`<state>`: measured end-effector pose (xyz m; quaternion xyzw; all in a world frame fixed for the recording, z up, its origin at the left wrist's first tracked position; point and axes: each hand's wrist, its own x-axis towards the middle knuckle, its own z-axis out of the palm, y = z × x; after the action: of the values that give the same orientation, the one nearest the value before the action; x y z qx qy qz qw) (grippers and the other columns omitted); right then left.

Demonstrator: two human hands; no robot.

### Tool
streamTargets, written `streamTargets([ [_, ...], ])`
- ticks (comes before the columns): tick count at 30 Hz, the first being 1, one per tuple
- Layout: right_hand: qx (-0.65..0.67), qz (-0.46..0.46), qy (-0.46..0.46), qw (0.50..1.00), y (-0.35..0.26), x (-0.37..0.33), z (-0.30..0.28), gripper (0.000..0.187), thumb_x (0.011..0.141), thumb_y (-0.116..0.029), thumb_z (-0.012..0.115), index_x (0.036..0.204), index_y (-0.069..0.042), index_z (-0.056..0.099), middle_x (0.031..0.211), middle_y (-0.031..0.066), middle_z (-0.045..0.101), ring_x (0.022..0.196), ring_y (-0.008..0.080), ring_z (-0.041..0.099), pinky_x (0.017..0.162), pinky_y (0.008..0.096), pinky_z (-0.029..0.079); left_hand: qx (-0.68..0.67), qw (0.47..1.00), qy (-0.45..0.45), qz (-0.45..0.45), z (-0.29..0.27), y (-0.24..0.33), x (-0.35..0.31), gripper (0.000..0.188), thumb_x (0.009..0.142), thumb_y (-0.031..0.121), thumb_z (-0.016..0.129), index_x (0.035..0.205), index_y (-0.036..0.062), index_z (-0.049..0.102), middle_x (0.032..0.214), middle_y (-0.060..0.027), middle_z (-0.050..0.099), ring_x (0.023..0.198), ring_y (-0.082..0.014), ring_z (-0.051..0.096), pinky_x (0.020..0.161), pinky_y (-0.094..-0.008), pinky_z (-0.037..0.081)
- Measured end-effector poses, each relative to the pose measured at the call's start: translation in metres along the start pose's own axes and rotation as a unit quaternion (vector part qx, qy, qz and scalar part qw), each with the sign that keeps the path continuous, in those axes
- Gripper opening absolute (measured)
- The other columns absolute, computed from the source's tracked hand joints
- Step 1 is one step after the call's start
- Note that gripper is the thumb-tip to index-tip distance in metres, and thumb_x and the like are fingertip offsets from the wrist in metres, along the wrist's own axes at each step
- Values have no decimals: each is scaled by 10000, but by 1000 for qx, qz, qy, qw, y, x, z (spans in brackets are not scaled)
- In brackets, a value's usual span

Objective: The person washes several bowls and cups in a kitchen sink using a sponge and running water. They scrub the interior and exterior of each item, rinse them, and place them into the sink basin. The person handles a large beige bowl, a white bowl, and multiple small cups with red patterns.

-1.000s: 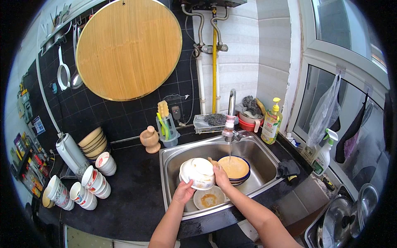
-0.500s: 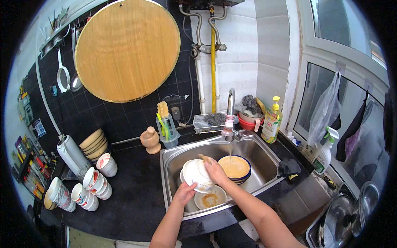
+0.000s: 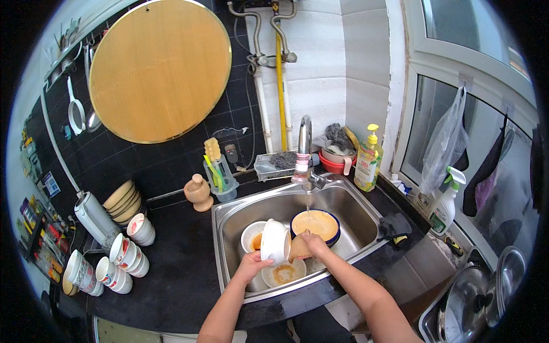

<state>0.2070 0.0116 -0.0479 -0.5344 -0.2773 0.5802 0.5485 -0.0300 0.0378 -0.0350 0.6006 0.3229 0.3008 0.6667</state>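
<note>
Over the sink [image 3: 220, 251], my left hand [image 3: 251, 266] grips a white bowl [image 3: 275, 242] by its edge, the bowl tipped on its side. My right hand [image 3: 312, 244] is closed on a soft tan scrubber [image 3: 298, 249], held against the bowl's opening. Below them in the sink sits another white bowl [image 3: 284, 274] with a brown ring of residue inside. A further white bowl [image 3: 250, 233] with orange residue stands behind the held one. Water from the faucet [image 3: 305, 143] runs into a blue-rimmed bowl [image 3: 318, 224] full of cloudy orange liquid.
Stacks of white bowls [image 3: 127, 251] and tan bowls [image 3: 123, 203] stand on the left counter. A wooden jar [image 3: 198, 193] and a utensil holder [image 3: 223, 182] are behind the sink. At right are a yellow soap bottle [image 3: 368, 158], black gloves [image 3: 394, 227] and a spray bottle [image 3: 445, 203].
The held bowl has turned from underside-up to sideways, its opening toward my right hand. My right hand and the scrubber have moved down from its outside to its opening. The view has shifted slightly.
</note>
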Motion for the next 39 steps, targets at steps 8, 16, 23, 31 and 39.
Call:
streamTargets([
  [8, -31, -150, 261, 953, 4, 15, -26, 444, 892, -308, 423, 1085, 86, 483, 997, 197, 562, 874, 256, 560, 797, 320, 411, 203, 961, -174, -67, -2, 17, 3, 235, 757, 46, 636, 985, 2, 602, 888, -20, 633, 795, -96, 567, 739, -253, 447],
  [16, 23, -190, 244, 951, 18, 34, -31, 457, 892, -321, 436, 1080, 91, 495, 998, 139, 562, 898, 193, 519, 808, 285, 398, 501, 809, -309, 8, 8, 8, 16, 218, 701, 56, 635, 905, 2, 575, 814, -174, 601, 735, -228, 579, 704, -319, 448],
  [23, -6, -165, 240, 957, 15, 29, -30, 462, 898, -322, 423, 1115, 80, 487, 1007, 138, 563, 923, 202, 524, 823, 291, 397, 564, 744, -357, 31, 9, -21, 23, 219, 674, 40, 620, 893, 34, 616, 844, -181, 610, 800, -327, 580, 703, -375, 458],
  [31, -13, -148, 205, 967, 7, 17, -23, 441, 883, -333, 445, 1061, 61, 531, 954, 124, 585, 882, 189, 546, 796, 289, 412, 647, 664, -376, 1, 5, -24, 20, 294, 700, 25, 555, 975, 89, 635, 881, -168, 619, 835, -322, 585, 743, -368, 464],
  [39, -72, -142, 119, 980, 8, 11, -17, 405, 873, -330, 467, 1006, 42, 556, 888, 99, 604, 791, 164, 572, 721, 278, 439, 451, 873, -155, -102, -19, -53, 44, 307, 740, 68, 492, 1021, 89, 615, 917, -153, 631, 791, -276, 609, 734, -337, 484],
])
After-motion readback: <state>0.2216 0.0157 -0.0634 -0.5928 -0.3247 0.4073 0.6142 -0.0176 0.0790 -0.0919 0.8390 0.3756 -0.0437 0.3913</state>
